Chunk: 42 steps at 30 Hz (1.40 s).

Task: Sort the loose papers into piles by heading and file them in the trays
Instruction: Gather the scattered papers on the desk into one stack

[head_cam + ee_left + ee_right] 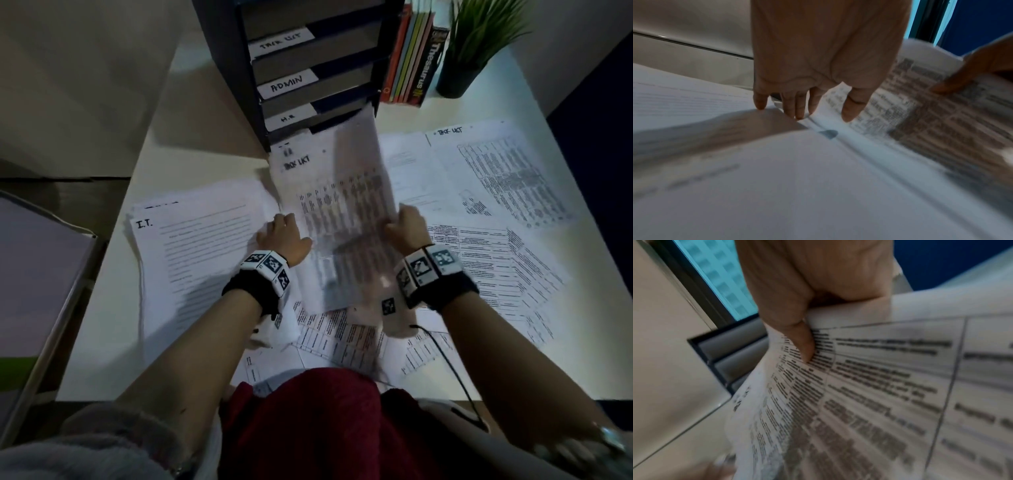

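Task-list sheet lifted off the desk in my right hand, left hand flat beside it.

My right hand (406, 224) pinches the right edge of the sheet (337, 209) headed "TASK LIST", thumb (804, 345) curled on the printed face, fingers behind; sheet is blurred, tilted up, its top edge near the lowest slot of the tray rack (301, 65). My left hand (282, 236) is spread, fingers (795, 107) straight, tips down at the sheet's left edge where it meets the I.T. pile (195, 246). Rack labels I can read: TASK LIST, ADMIN, H.R. A second task-list pile (496, 171) lies on the desk (113, 308) to the right, more loose table-print pages (342, 339) near me. Books (414, 58) and a potted plant (476, 44) stand right of the rack.
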Each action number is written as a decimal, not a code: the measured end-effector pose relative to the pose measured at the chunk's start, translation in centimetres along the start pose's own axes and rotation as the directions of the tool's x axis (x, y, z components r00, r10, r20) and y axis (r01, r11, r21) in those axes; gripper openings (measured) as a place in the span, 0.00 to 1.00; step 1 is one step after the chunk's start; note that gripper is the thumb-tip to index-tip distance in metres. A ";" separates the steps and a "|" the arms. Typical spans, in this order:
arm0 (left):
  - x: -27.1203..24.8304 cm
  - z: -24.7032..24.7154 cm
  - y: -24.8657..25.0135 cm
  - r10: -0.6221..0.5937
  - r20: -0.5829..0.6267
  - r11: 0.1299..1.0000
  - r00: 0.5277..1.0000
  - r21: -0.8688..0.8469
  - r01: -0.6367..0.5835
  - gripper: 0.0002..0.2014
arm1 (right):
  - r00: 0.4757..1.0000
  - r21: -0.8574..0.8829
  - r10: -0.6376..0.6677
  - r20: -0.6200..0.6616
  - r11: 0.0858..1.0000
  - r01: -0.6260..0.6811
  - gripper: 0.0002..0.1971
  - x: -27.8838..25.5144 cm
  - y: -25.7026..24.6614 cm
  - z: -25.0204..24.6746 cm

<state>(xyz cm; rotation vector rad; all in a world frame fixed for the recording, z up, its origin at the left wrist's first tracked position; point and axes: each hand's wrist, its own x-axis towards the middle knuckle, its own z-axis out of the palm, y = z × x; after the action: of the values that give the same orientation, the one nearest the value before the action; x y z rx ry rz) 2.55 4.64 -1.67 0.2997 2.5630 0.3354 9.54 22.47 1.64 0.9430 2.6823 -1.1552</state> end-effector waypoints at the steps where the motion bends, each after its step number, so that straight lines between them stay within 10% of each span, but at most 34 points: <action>1: -0.1 0.3 0.3 0.004 -0.011 1.000 1.000 0.003 -0.004 0.29 | 0.999 -0.036 -0.024 -0.034 0.999 0.022 0.27 0.1 0.1 -1.4; 10: -1.1 3.3 6.3 -0.034 -0.011 0.990 0.999 -0.139 0.032 0.44 | 0.963 -0.205 0.044 -0.267 0.974 -0.101 0.16 1.2 6.6 -13.8; 13: -1.3 4.1 8.0 -0.115 0.014 0.982 0.993 -0.149 0.115 0.48 | 0.972 -0.224 0.121 -0.202 0.960 -0.166 0.14 1.2 10.2 -15.7; 21: -0.8 4.6 9.5 -0.004 -0.019 0.900 1.000 -0.436 -0.005 0.16 | 0.978 -0.197 0.202 0.051 0.962 -0.188 0.17 1.9 15.6 -16.8; 29: 0.5 0.6 7.4 0.209 0.019 0.914 0.978 -0.359 -0.188 0.10 | 0.918 -0.289 -0.077 0.390 0.936 0.202 0.29 2.6 11.7 -15.2; 32: 0.4 0.2 9.0 0.286 -0.029 0.873 0.958 -0.404 -0.273 0.12 | 0.887 -0.247 -0.140 0.440 0.931 0.270 0.17 2.6 9.9 -12.8; 37: 1.1 -0.2 6.8 -0.128 -0.203 0.866 0.971 -0.500 0.010 0.15 | 0.943 -0.134 -0.151 0.298 0.971 0.198 0.09 3.5 11.1 -12.0; 42: 0.1 1.5 4.4 -0.410 -0.022 0.900 0.912 -0.171 0.400 0.44 | 0.996 -0.083 0.040 0.075 0.996 -0.034 0.15 3.2 14.2 -13.3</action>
<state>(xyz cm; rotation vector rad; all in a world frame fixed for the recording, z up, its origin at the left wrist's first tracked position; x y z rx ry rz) 3.90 9.09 -1.60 -0.3092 2.5521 0.3946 17.13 40.62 1.14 0.9129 2.6187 -1.0443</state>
